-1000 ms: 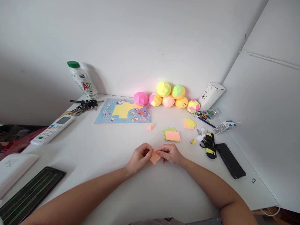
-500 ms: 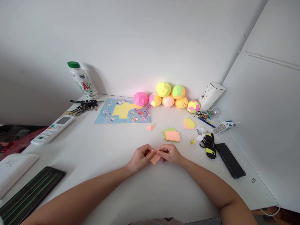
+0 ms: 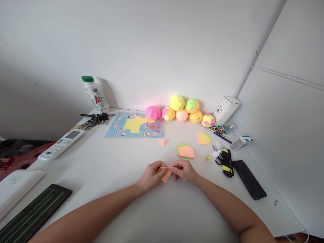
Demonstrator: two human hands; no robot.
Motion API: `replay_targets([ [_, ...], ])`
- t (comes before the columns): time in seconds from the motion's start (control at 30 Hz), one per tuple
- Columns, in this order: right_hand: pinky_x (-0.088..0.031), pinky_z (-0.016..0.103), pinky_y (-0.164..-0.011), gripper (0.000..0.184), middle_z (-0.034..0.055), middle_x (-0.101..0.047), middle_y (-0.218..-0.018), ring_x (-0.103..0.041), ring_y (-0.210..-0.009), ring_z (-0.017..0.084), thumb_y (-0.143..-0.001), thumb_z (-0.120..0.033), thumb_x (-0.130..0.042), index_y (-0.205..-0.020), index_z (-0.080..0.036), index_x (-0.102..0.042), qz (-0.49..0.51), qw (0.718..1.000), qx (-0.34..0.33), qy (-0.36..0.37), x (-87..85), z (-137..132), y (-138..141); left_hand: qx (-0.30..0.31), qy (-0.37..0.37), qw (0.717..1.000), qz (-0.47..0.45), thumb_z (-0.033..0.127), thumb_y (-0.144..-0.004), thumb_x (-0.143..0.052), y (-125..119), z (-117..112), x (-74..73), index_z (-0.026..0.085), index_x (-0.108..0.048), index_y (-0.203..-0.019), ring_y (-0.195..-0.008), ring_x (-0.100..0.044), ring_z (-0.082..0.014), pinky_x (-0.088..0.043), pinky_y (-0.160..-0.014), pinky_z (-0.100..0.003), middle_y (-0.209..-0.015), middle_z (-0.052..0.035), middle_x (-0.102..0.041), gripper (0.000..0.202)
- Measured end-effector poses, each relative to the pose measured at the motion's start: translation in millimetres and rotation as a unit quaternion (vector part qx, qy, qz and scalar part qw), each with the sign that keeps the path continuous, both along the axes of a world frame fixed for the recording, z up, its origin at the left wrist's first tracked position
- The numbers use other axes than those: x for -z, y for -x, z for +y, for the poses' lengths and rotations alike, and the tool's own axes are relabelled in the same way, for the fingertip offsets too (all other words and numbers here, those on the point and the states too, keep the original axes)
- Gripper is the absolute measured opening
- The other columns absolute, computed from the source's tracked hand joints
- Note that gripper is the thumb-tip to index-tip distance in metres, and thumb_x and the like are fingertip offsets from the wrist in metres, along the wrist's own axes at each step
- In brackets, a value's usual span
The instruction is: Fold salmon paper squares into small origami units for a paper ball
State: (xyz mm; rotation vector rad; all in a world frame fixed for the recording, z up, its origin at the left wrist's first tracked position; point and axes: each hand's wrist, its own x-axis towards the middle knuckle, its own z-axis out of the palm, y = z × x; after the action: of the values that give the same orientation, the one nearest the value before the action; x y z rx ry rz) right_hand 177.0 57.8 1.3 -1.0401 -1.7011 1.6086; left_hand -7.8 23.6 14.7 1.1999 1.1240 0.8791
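Pinching a peach paper slip [image 3: 166, 176] by its far edge, between left grip [image 3: 152, 174] and right grip [image 3: 186, 171], apparently to hold it taut and steady, with small folded peach piece [image 3: 163, 143] and sticky-note stack [image 3: 186, 152] just beyond the grip, seemingly for easy reach

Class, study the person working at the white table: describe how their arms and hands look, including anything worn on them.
The bare left hand and bare right hand wear no gloves. No rings show, though some fingers are partly hidden. The uncovered left forearm and uncovered right forearm show no watch, bracelet or marking; no sleeve appears in view.
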Motion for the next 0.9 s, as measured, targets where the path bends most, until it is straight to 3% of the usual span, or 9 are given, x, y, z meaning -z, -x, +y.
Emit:
replay_targets([
  [0.17,-0.034,0.019,-0.038,0.027,0.0025,-0.065,-0.066,-0.055,-0.041,0.008,-0.080,-0.039,-0.058,-0.072,-0.014,-0.056,0.037,0.999,0.032,0.012,1.2,2.0,-2.6,-0.018,-0.005,1.000,-0.004,0.043,-0.075,-0.056,2.3,1.1,1.7,0.018,-0.049,-0.067,-0.052,-0.043,-0.0104,-0.035,-0.047,-0.020,-0.058,0.0040,-0.046,0.027],
  [0.5,-0.034,0.019,-0.036,0.031,0.0021,-0.065,-0.067,-0.056,-0.042,0.009,-0.085,-0.045,-0.047,-0.078,-0.015,-0.054,0.071,0.996,0.043,0.035,1.3,4.6,-2.8,-0.039,-0.020,0.999,0.010,0.041,-0.075,-0.055,2.7,1.8,3.4,0.019,-0.049,-0.065,-0.057,-0.045,-0.0117,-0.037,-0.053,-0.022,-0.060,0.0033,-0.047,0.025],
  [0.7,-0.034,0.019,-0.039,0.027,0.0031,-0.066,-0.072,-0.053,-0.044,0.007,-0.080,-0.041,-0.058,-0.076,-0.014,-0.055,0.024,1.000,0.011,-0.004,2.2,2.6,-1.3,-0.003,0.021,0.999,-0.042,0.041,-0.075,-0.057,1.9,0.4,2.6,0.018,-0.049,-0.069,-0.056,-0.047,-0.0108,-0.036,-0.050,-0.021,-0.069,0.0007,-0.060,0.025],
  [0.9,-0.037,0.020,-0.043,0.024,-0.0007,-0.059,-0.063,-0.052,-0.046,0.008,-0.079,-0.039,-0.061,-0.075,-0.015,-0.058,0.004,1.000,-0.006,-0.015,2.5,0.3,-0.6,0.023,-0.017,1.000,0.012,0.037,-0.078,-0.055,1.6,1.3,5.6,0.017,-0.054,-0.069,-0.057,-0.046,-0.0110,-0.035,-0.053,-0.021,-0.063,0.0022,-0.053,0.022],
])
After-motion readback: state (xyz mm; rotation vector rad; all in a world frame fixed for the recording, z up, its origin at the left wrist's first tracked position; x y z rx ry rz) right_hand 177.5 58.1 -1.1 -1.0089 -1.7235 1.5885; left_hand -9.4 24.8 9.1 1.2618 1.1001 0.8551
